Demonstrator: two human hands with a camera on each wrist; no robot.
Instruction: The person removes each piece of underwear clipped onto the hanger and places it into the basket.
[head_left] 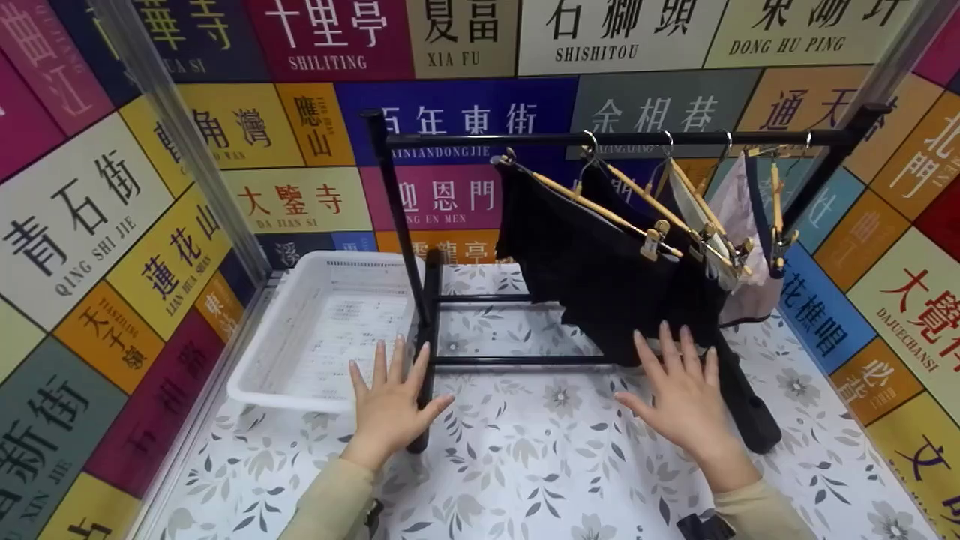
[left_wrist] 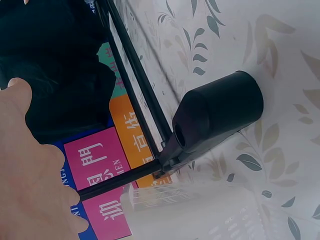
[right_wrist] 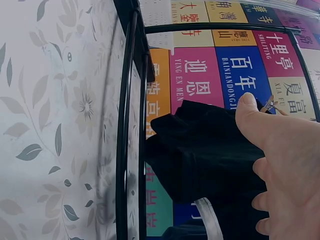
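Observation:
My left hand (head_left: 391, 411) is held out with spread fingers, in front of the white basket (head_left: 259, 367) and the left post (head_left: 401, 225) of a black garment rack. Nothing is in it. My right hand (head_left: 684, 397) also reaches forward with fingers apart and holds nothing; its fingertips overlap the lower edge of a black garment (head_left: 570, 247) in the head view. That garment hangs by clips from a wooden hanger (head_left: 592, 202) on the rack's top bar (head_left: 480, 140). In the right wrist view, the thumb and curved fingertips show beside the black cloth (right_wrist: 210, 145).
More garments hang to the right, among them a pale pink one (head_left: 731, 202) with dark trim. The rack's right foot (head_left: 754, 420) stands on a leaf-patterned tabletop (head_left: 540, 457). Colourful sign-printed walls (head_left: 457, 105) enclose the back and sides. The basket is beside the rack's left end.

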